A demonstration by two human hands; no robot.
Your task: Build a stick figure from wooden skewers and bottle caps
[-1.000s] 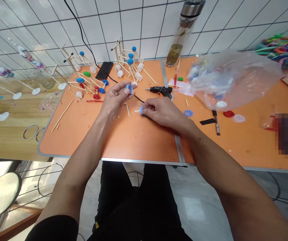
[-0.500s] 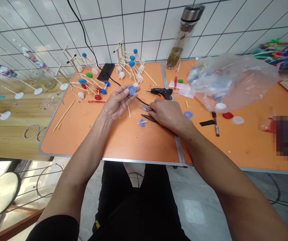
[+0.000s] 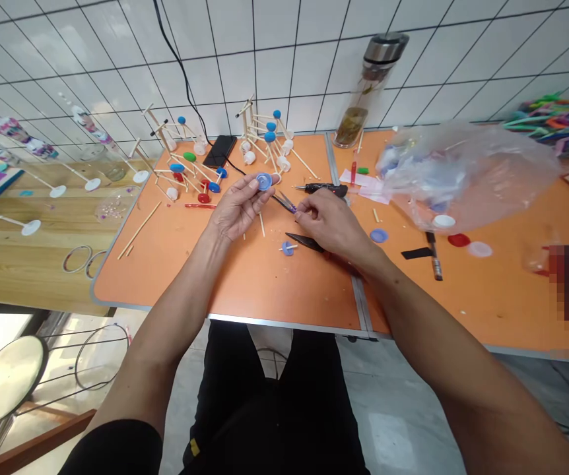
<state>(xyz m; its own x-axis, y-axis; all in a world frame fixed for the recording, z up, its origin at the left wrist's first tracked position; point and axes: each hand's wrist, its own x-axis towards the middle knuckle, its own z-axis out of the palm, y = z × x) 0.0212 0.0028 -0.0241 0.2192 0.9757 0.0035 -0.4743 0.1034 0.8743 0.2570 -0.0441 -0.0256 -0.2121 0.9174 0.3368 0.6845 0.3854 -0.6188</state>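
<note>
My left hand (image 3: 239, 206) is raised above the table, thumb and fingers closed on a blue bottle cap (image 3: 263, 182) with its hollow side showing. My right hand (image 3: 325, 216) grips a small pair of scissors (image 3: 285, 200); their blades point up and left towards the left hand, apart from the cap. Fingers cover most of the handles. Beneath the right hand lies a black pointed tool (image 3: 305, 241), partly hidden by the wrist. Close by on the table is another blue cap (image 3: 288, 248) with a thin stick through it. A black glue gun (image 3: 325, 189) lies just beyond the right hand.
Stick-and-cap models (image 3: 195, 168) stand at the back left, beside a black phone (image 3: 220, 152). A tall glass flask (image 3: 358, 109) stands against the wall. To the right are a plastic bag (image 3: 482, 171), loose caps (image 3: 459, 240) and a marker (image 3: 434, 257).
The scissors have moved up and away from the black pointed tool with my right hand. My left hand still holds the blue cap. The whole view has shifted slightly.
</note>
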